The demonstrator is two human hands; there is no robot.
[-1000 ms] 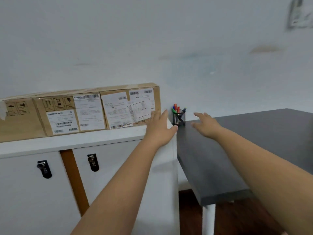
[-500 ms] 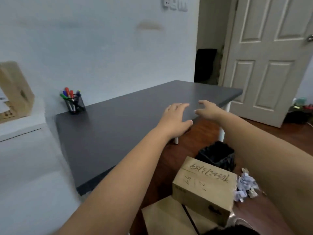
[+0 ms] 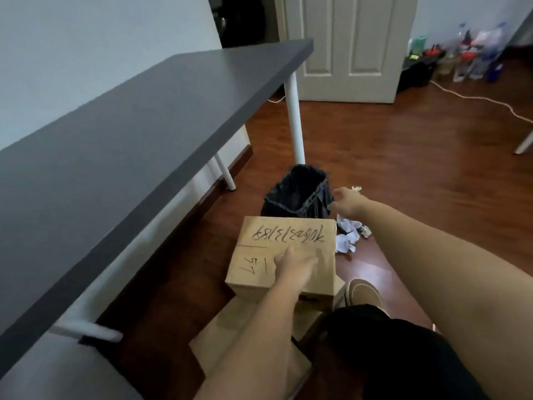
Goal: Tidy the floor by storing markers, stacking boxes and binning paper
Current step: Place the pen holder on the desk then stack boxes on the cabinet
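Reaching down with both hands empty: left hand (image 3: 294, 264) flat over the cardboard box (image 3: 284, 255), right hand (image 3: 347, 202) spread above crumpled paper (image 3: 349, 235) beside the bin (image 3: 297, 194); binning paper looks next

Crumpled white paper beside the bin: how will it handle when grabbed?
The crumpled white paper wads on the wooden floor probably weigh little and squash easily under the fingers. Being several loose pieces, they likely scatter if pushed, so scooping may beat sweeping. Their irregular folds suggest little rolling. The black-lined waste bin stands close by.
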